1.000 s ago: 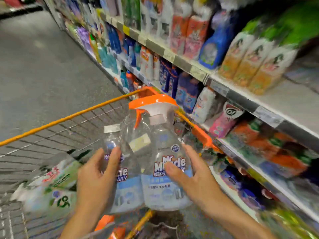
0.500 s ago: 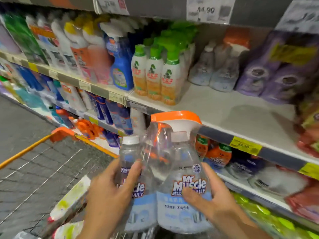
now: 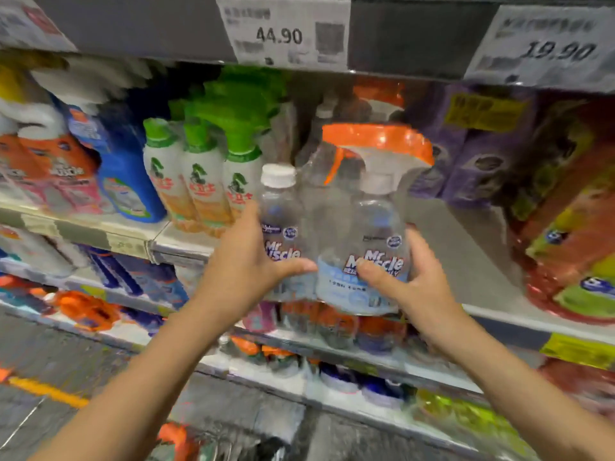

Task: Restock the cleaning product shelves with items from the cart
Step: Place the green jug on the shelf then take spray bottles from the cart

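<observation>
Price tag (image 3: pixel 286 31) small print blurred (44.90 legible); cart (image 3: pixel 186 439) cut off.

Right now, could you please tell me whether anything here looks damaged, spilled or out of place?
Nothing stands out. The twin pack sits upright between the left hand and right hand, its wrap apparently whole, and the bare shelf behind shows no spill. Blur could hide small flaws.

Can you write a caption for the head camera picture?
A wrapped spray-cleaner twin pack, held up by the left hand and right hand at the shelf.
</observation>
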The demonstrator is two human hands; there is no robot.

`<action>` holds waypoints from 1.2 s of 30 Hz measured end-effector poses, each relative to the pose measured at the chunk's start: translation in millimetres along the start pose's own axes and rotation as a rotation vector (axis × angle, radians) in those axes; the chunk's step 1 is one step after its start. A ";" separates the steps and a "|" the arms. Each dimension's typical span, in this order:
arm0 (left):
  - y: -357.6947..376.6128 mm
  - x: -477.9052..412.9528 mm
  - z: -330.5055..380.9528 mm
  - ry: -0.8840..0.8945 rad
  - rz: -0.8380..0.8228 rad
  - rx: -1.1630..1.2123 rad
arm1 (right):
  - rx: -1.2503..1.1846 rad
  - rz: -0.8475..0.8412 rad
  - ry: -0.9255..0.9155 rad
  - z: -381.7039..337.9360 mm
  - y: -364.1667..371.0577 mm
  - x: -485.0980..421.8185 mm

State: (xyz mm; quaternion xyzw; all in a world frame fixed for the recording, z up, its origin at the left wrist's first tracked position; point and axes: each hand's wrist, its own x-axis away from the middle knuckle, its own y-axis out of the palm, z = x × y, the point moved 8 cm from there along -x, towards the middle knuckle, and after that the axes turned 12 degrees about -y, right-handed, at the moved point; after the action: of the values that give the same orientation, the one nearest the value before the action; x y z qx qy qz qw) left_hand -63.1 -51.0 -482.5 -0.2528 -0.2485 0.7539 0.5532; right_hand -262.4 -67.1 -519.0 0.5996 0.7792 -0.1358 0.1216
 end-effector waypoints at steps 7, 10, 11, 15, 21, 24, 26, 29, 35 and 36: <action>44.1 -66.3 -14.4 -0.016 0.032 -0.018 | 0.078 0.081 -0.036 41.6 -26.8 -44.5; 60.3 -62.7 -25.7 -0.016 -0.017 0.071 | 0.143 0.023 0.023 63.4 -27.0 -39.5; 64.1 -61.4 -29.9 -0.010 -0.026 0.078 | 0.174 0.002 0.041 67.5 -25.4 -36.7; 71.2 -65.0 -36.7 0.013 -0.070 0.144 | 0.237 -0.049 0.098 75.0 -23.4 -32.7; 74.4 -67.9 -35.5 0.013 -0.068 0.113 | 0.251 -0.113 0.124 77.1 -24.4 -40.8; 80.0 -77.3 -33.1 0.004 -0.051 0.042 | 0.267 -0.098 0.104 75.2 -26.6 -47.4; 82.3 -83.4 -31.1 -0.029 -0.011 0.015 | 0.278 -0.062 0.078 77.1 -31.2 -53.1; 91.6 -81.7 -31.2 0.011 0.098 -0.150 | 0.281 -0.036 0.017 80.0 -38.4 -64.5; 105.1 -69.7 -41.0 0.160 0.269 -0.181 | 0.269 -0.093 -0.014 87.6 -44.7 -83.5; 105.5 -69.4 -40.3 0.168 0.257 -0.161 | 0.270 -0.078 -0.014 90.4 -46.9 -85.4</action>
State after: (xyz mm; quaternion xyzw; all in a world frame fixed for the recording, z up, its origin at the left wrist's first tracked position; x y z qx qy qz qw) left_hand -93.3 -141.7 -574.3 -0.3883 -0.2267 0.7722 0.4489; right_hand -283.9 -187.9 -570.2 0.5788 0.7759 -0.2479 0.0398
